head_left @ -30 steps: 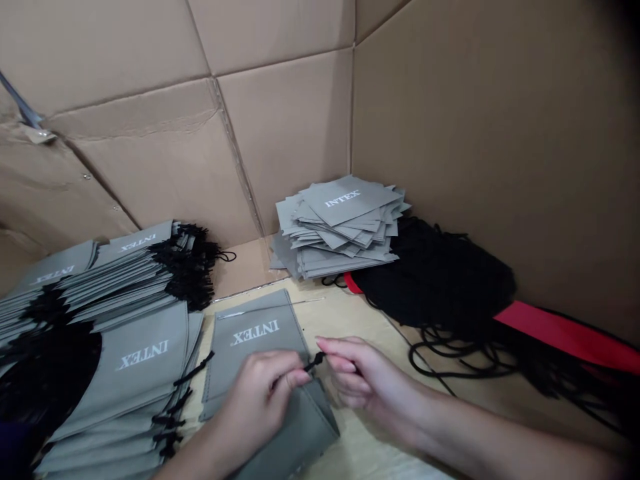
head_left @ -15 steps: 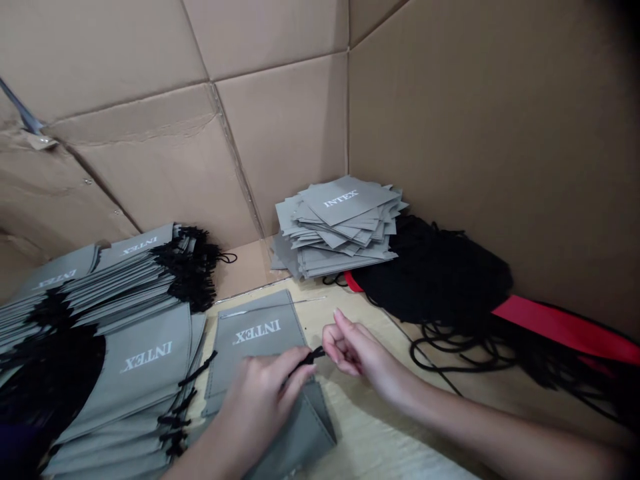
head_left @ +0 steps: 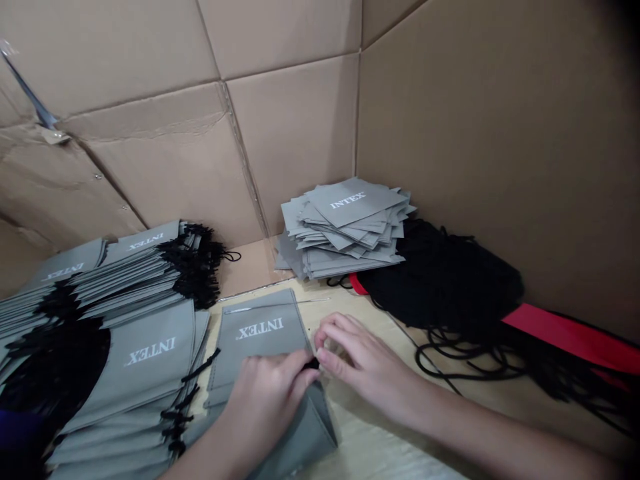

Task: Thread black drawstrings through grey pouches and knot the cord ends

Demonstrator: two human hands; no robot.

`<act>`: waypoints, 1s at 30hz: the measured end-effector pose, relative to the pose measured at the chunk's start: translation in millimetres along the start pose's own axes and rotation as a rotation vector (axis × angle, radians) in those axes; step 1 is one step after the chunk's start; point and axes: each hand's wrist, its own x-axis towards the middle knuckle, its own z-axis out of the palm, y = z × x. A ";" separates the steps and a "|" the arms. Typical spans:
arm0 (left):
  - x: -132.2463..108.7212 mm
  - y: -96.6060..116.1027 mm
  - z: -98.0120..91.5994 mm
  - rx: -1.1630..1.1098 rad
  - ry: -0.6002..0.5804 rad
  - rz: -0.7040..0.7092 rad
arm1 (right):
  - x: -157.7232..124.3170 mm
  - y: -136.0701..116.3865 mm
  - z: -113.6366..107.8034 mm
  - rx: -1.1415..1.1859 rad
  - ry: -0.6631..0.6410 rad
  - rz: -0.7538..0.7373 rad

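A grey pouch (head_left: 257, 333) printed INTEX lies flat on the wooden table, with its near end curled up. My left hand (head_left: 267, 393) rests on the pouch with its fingers closed on a short black cord end (head_left: 312, 364) at the pouch's right edge. My right hand (head_left: 350, 363) meets it from the right, fingertips pinched at the same cord end. A thin metal needle (head_left: 275, 305) lies across the far end of the pouch.
Fanned piles of grey pouches with black cords (head_left: 125, 313) fill the left side. A stack of grey pouches (head_left: 345, 223) sits at the back by the cardboard wall (head_left: 475, 133). A heap of black cord (head_left: 450, 287) over a red strip (head_left: 565, 333) lies to the right.
My right hand has come back to the left, closing onto the cord end where my left fingers hold it. The cord end now shows less between the two hands.
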 end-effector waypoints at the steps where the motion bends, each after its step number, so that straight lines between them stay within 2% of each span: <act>1: 0.2 1.0 0.1 -0.044 -0.017 0.007 | 0.5 1.8 3.3 0.011 -0.029 0.004; 4: 0.7 3.5 -0.2 -0.149 -0.043 0.018 | 2.6 8.8 14.7 0.221 -0.168 0.093; 8: 0.6 4.1 -1.3 -0.288 -0.017 0.073 | 1.1 6.8 21.3 0.772 -0.315 0.335; 10: -0.2 3.5 -1.9 -0.282 0.029 0.117 | -2.7 0.7 22.1 1.032 -0.286 0.512; 12: -1.2 3.5 -2.7 -0.192 0.081 0.155 | -7.7 -4.9 23.9 1.255 -0.199 0.654; 14: -2.3 4.4 -3.8 -0.097 0.102 0.192 | -12.1 -7.4 26.2 1.424 -0.128 0.713; 16: -3.1 6.2 -5.5 -0.050 0.089 0.218 | -14.8 -7.0 27.2 1.530 -0.113 0.741; 18: -3.2 8.4 -7.8 -0.043 0.053 0.226 | -15.2 -5.6 25.8 1.548 -0.115 0.767; 21: -1.8 11.5 -13.8 -0.046 -0.030 0.144 | -12.5 -5.0 20.9 1.404 -0.103 0.724; 25: 0.8 16.1 -22.2 -0.098 -0.125 -0.013 | -7.0 -1.9 21.6 1.076 -0.137 0.537; 30: 0.0 16.7 -14.9 -0.247 -0.091 -0.073 | -5.0 12.2 36.3 0.866 -0.216 0.301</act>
